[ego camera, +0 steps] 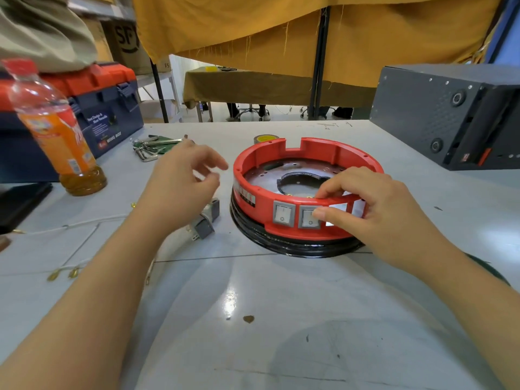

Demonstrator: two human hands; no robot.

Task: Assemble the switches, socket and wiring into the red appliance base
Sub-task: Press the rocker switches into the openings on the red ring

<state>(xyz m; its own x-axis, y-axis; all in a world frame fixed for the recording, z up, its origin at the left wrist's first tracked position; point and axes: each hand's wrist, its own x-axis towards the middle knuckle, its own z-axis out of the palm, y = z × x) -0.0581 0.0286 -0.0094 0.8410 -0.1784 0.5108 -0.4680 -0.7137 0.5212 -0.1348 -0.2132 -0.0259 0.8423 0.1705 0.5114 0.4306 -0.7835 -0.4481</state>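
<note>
The red base sits on the grey table, right of centre, on a black ring. Two grey rocker switches are seated side by side in its front wall; just right of them two rectangular cut-outs stand open. The right hand grips the front rim: thumb tip pressed on the right-hand switch, index and middle fingers curled over the rim to the inside, the wall pinched between them. The left hand hovers left of the base, apart from it, fingers loosely curled and holding nothing that can be seen. Below that hand a grey socket part lies on the table, near the base but not touching it. White wires run across the left of the table, with brass terminals at their near ends. Behind the left hand lies a set of hex keys on a green holder. A bottle of orange drink stands at far left, in front of a blue and orange toolbox. A roll of tape sits just behind the base. A dark grey metal case occupies the far right of the table.
</note>
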